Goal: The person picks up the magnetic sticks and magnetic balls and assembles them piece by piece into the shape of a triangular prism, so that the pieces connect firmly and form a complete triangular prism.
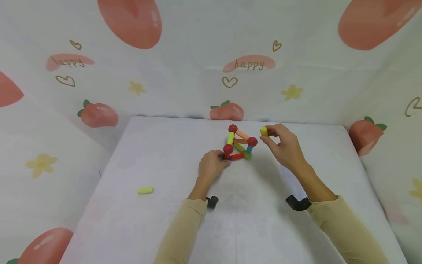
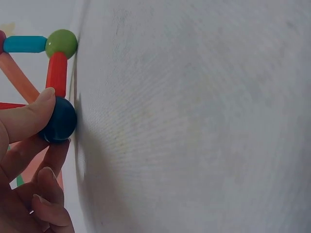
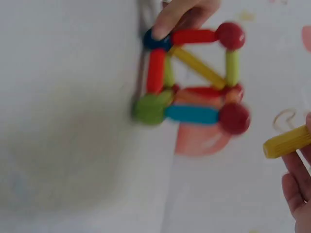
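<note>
A loose lime-green stick (image 1: 145, 190) lies on the white desk (image 1: 158, 154), well apart to the left of my hands. My left hand (image 1: 211, 167) rests on the desk at the near left corner of the stick-and-ball frame (image 1: 240, 143); its fingers (image 2: 26, 116) pinch the dark blue ball (image 2: 59, 120) at that corner, which sits against the desk surface. A red stick (image 2: 56, 74) runs from that ball to a green ball (image 2: 61, 43), and a blue stick (image 2: 25, 43) continues from there. The frame stands on the desk between my hands, with red balls at its upper corners. My right hand (image 1: 285, 146) is raised just right of the frame, its fingers gripping a short yellow stick (image 1: 263, 131), held apart from the frame.
</note>
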### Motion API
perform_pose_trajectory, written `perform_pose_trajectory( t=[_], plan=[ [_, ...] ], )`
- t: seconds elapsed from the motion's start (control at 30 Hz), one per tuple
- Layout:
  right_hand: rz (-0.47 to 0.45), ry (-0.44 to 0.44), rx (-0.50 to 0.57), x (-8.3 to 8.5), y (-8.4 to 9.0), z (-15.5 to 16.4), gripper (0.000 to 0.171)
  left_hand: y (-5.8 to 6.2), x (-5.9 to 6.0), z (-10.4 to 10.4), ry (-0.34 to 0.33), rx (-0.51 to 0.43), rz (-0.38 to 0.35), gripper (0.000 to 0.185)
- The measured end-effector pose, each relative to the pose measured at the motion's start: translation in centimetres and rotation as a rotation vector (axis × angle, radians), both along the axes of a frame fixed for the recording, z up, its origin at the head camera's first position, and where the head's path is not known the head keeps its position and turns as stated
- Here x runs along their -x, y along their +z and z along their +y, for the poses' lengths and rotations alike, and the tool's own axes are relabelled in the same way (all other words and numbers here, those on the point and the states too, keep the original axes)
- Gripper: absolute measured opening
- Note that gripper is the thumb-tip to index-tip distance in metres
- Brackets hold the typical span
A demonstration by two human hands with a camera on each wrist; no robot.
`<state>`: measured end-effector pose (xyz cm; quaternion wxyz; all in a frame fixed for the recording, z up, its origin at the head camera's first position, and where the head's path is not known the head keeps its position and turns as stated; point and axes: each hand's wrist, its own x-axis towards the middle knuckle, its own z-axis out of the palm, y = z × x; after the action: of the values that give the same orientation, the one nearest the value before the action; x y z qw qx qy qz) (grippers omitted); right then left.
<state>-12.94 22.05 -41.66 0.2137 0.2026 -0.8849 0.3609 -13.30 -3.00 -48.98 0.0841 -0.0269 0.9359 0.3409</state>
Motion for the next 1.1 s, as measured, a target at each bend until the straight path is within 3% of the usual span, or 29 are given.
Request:
perform_pose_trajectory(
  t=[0.17, 0.43, 0.77, 1.1],
  plan=[
    [0.033, 0.092, 0.037, 0.5, 0.0, -2.8, 0.038, -0.3, 0.2, 0.2, -0.019, 0.014, 0.001, 0.034],
    [0.106, 0.175, -0.067, 1.6, -3.4, -4.8, 0.040, -0.5, 0.3, -0.1, -0.024, 0.011, 0.012, 0.033],
    [0.168, 0.105, -0.215, 1.7, -5.6, -5.0, 0.035, -0.4, 0.3, -0.4, -0.026, 0.004, 0.011, 0.034],
    [0.232, 0.121, -0.245, 1.6, -6.2, -5.0, 0.036, -0.1, 0.2, -0.3, -0.022, 0.009, 0.006, 0.034]
  ],
)
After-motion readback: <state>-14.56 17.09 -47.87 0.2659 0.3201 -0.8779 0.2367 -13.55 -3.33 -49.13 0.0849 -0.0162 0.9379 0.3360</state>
